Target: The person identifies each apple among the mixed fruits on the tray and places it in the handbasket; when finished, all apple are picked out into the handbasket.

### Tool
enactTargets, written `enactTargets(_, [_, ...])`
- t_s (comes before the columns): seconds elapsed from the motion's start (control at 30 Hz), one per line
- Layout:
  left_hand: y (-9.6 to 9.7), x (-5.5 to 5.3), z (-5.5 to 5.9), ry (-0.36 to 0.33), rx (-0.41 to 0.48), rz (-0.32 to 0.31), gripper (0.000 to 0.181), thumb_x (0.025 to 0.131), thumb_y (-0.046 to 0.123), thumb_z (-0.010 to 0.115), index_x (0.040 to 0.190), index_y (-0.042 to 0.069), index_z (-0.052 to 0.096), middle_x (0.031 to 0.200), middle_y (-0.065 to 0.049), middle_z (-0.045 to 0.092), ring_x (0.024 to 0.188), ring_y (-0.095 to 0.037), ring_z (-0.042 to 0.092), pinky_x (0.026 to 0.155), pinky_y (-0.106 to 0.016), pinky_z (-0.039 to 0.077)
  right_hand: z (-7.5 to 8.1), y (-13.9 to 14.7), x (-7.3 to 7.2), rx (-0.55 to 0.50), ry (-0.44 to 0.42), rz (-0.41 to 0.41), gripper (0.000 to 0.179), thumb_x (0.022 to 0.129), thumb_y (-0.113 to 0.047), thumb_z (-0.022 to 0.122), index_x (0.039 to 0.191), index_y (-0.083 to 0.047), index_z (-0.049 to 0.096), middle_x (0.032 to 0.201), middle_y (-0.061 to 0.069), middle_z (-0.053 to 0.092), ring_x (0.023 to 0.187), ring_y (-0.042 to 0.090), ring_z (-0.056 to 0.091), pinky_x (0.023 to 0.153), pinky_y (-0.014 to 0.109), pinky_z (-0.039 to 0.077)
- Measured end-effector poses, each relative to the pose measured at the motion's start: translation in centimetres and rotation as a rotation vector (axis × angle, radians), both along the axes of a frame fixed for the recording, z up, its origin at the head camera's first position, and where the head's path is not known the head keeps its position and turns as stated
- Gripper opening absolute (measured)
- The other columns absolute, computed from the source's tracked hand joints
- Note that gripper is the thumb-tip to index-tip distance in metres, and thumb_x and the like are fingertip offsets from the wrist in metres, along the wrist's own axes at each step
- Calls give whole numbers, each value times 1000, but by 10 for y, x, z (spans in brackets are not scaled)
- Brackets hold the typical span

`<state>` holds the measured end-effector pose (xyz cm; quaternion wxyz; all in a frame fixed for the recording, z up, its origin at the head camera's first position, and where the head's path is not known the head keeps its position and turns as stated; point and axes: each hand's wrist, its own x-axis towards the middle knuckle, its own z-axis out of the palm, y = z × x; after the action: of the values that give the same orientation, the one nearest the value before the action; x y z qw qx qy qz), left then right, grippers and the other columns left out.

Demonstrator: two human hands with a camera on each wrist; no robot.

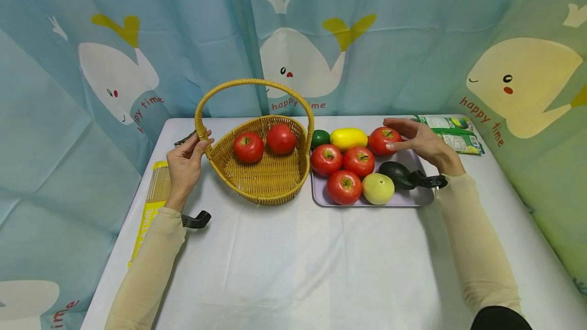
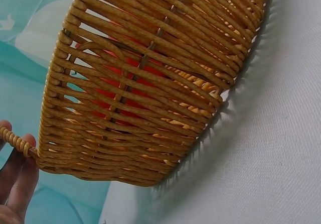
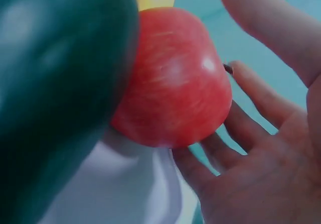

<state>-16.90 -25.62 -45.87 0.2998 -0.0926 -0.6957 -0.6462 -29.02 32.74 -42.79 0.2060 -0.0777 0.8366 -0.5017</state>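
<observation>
My left hand (image 1: 185,163) grips the lower left end of the handle (image 1: 254,82) of a woven basket (image 1: 257,182); in the left wrist view its fingers (image 2: 24,184) are around the handle. Inside the basket lie two red apples (image 1: 248,147). At the tray's back right, my right hand (image 1: 424,141) is spread around another red apple (image 1: 382,141). In the right wrist view the fingers reach behind this apple (image 3: 175,78), and the thumb stands apart from it. A dark green avocado (image 1: 395,174) lies just in front and fills the left of that view.
The lilac tray (image 1: 419,198) also bears several red apples (image 1: 344,187), a yellow lemon (image 1: 348,138), a pale green round fruit (image 1: 378,189) and a green fruit (image 1: 320,139). A green packet (image 1: 454,134) lies at the back right, a yellow pack (image 1: 153,202) at the left edge.
</observation>
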Motion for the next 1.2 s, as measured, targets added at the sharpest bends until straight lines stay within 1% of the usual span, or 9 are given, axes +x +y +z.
enactTargets(0.17, [0, -1, 2, 2, 2, -6, 33, 103, -5, 64, 135, -2, 70, 126, -35, 69, 101, -11, 80, 92, -21, 62, -6, 2, -4, 17, -17, 13, 84, 93, -12, 83, 165, -13, 38, 168, 14, 37, 149, 33, 35, 131, 62, 25])
enactTargets(0.4, [-1, -1, 0, 3, -4, 0, 34, 103, -4, 64, 135, 1, 71, 126, -35, 69, 102, -13, 80, 92, -21, 62, -9, 6, -8, 35, -36, 33, 83, 93, -17, 83, 164, -17, 39, 165, 12, 40, 144, 30, 40, 130, 60, 26])
enactTargets(0.67, [-1, 1, 0, -1, 5, -1, 33, 103, -5, 64, 136, -6, 68, 126, -37, 68, 101, -10, 79, 92, -19, 61, -10, 8, -11, 58, -61, 59, 83, 94, -16, 82, 165, -17, 38, 167, 15, 38, 147, 33, 38, 131, 63, 20])
enactTargets(0.8, [-1, 2, 1, -7, 0, 3, 33, 103, -5, 64, 135, -2, 70, 125, -36, 68, 101, -10, 79, 93, -19, 61, -10, 9, -13, 56, -53, 85, 81, 95, -11, 79, 165, -15, 38, 168, 17, 37, 148, 34, 36, 131, 65, 19])
enactTargets(0.9, [-1, 1, 1, -8, -8, 4, 32, 103, -4, 64, 134, -1, 71, 125, -35, 69, 102, -11, 80, 93, -19, 61, -9, 11, -14, 48, -49, 103, 81, 95, -6, 78, 165, -13, 37, 168, 17, 36, 147, 31, 37, 131, 62, 20])
enactTargets(0.97, [-1, 1, 1, -9, -12, 5, 33, 103, -4, 65, 135, 0, 71, 125, -35, 69, 103, -12, 80, 92, -19, 61, -9, 12, -14, 52, -51, 106, 82, 95, -5, 78, 165, -14, 37, 169, 14, 36, 146, 26, 38, 131, 56, 25])
enactTargets(1.03, [-1, 1, 0, -5, -19, 6, 33, 103, -4, 64, 135, -1, 71, 125, -35, 69, 103, -14, 80, 91, -19, 61, -9, 12, -15, 67, -50, 115, 82, 95, -6, 78, 165, -15, 37, 169, 13, 37, 144, 23, 39, 127, 44, 32])
enactTargets(1.13, [-1, 1, 0, 1, -19, 4, 33, 102, -6, 64, 135, -2, 71, 125, -37, 69, 103, -16, 80, 90, -19, 62, -9, 13, -16, 92, -47, 128, 82, 95, -8, 79, 165, -16, 37, 169, 11, 37, 142, 20, 41, 112, 22, 40])
enactTargets(1.2, [-1, 0, 0, 6, -15, 0, 33, 102, -7, 64, 135, -2, 70, 124, -37, 68, 103, -17, 80, 91, -19, 62, -9, 13, -17, 106, -44, 133, 83, 95, -9, 80, 165, -17, 37, 169, 11, 38, 142, 21, 41, 102, 13, 42])
